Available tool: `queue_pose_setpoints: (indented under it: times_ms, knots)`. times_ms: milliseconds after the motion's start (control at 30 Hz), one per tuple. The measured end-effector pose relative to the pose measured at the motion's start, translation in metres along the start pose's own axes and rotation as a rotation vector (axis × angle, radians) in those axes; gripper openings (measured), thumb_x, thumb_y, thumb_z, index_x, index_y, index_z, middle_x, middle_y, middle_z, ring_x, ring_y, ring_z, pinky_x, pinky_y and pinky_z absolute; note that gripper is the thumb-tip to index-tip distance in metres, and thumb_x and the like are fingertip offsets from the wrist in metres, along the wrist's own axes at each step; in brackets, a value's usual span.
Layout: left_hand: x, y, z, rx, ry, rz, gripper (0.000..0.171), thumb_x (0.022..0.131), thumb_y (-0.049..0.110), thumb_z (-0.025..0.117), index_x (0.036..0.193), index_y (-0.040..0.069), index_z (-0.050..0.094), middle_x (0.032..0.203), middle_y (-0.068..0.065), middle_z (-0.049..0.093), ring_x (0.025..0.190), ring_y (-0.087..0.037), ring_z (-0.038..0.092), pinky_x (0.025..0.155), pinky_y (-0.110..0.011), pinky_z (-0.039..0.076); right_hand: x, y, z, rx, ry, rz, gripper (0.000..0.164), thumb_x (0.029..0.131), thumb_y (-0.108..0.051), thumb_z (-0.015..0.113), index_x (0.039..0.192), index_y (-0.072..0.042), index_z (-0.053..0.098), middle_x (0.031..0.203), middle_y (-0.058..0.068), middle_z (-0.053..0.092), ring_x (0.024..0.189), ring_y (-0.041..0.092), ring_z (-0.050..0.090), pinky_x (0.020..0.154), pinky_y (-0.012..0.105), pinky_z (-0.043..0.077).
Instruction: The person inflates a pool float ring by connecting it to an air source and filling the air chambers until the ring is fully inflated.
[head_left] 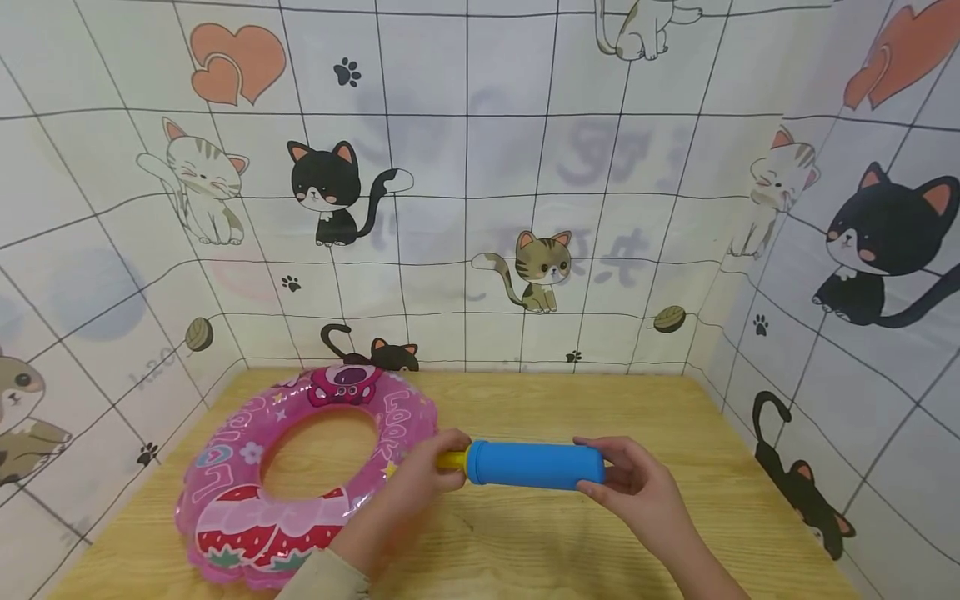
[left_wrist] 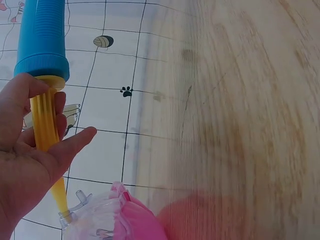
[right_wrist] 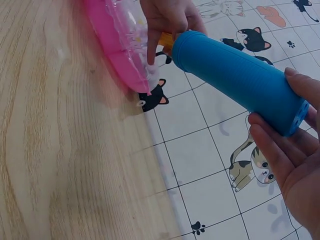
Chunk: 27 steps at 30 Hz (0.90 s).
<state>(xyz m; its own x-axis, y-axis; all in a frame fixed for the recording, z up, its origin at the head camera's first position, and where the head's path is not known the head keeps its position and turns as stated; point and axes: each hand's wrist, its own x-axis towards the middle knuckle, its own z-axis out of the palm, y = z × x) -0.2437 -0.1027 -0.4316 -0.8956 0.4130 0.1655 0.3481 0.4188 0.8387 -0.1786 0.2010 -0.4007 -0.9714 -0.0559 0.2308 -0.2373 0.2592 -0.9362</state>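
Observation:
A hand air pump, with a blue barrel [head_left: 536,464] and a yellow nozzle [left_wrist: 46,120], is held level between both hands. My left hand [head_left: 422,475] pinches the yellow part just beside the barrel, index finger and thumb round it. In the left wrist view the nozzle's tip sits in the clear valve [left_wrist: 67,216] of a pink swim ring [head_left: 247,454]. My right hand [head_left: 637,487] grips the barrel's far end, thumb on one side and fingers on the other, as the right wrist view shows. The ring looks puffed up and stands tilted at the left.
The wooden tabletop [head_left: 600,550] lies under the hands and ring. Behind it and at both sides rise white gridded sheets [head_left: 465,167] printed with cartoon cats, hearts and paw marks.

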Motion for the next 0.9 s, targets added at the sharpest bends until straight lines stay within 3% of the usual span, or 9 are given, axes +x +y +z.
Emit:
queue_pose_setpoints:
  times_ms: [333,567,700,833,900]
  knots:
    - [-0.001,-0.002,0.001,0.0,0.008,-0.003,0.034,0.086,0.001,0.068,0.119,0.011,0.062,0.115,-0.003,0.062,0.11,-0.028,0.055,0.094,-0.046,0.049,0.001,0.001,0.001,0.008,-0.001,0.004,0.044,0.079,-0.015,0.081,0.12,-0.013,0.063,0.128,0.004,0.063,0.094,0.023,0.068,0.076,0.031,0.056]
    - [-0.008,-0.001,-0.008,0.016,-0.016,-0.074,0.046,0.085,0.006,0.074,0.127,0.015,0.056,0.124,-0.004,0.058,0.12,-0.033,0.052,0.093,-0.048,0.05,0.002,0.002,0.001,0.021,-0.017,-0.009,0.045,0.08,-0.012,0.08,0.122,-0.012,0.063,0.129,0.005,0.062,0.094,0.023,0.068,0.077,0.031,0.056]
    - [-0.017,-0.001,-0.023,0.092,0.055,-0.065,0.051,0.081,0.009,0.08,0.125,0.016,0.056,0.122,-0.005,0.059,0.118,-0.035,0.053,0.094,-0.049,0.048,0.003,0.002,0.0,0.016,-0.022,-0.015,0.045,0.081,-0.013,0.08,0.122,-0.012,0.063,0.13,0.005,0.062,0.095,0.023,0.068,0.077,0.031,0.056]
    - [-0.023,-0.006,-0.039,0.247,0.189,-0.088,0.057,0.072,0.016,0.087,0.123,0.018,0.061,0.121,-0.001,0.06,0.119,-0.032,0.051,0.096,-0.051,0.046,0.003,0.002,0.0,0.005,-0.02,-0.014,0.045,0.081,-0.014,0.08,0.122,-0.013,0.063,0.13,0.004,0.062,0.095,0.023,0.068,0.077,0.031,0.056]
    - [-0.027,-0.011,-0.045,0.329,0.234,-0.113,0.061,0.07,0.02,0.089,0.125,0.018,0.061,0.129,-0.007,0.057,0.124,-0.035,0.046,0.098,-0.058,0.042,0.003,0.002,0.0,0.004,-0.015,-0.009,0.045,0.08,-0.014,0.08,0.122,-0.013,0.063,0.129,0.004,0.062,0.095,0.023,0.068,0.077,0.031,0.056]
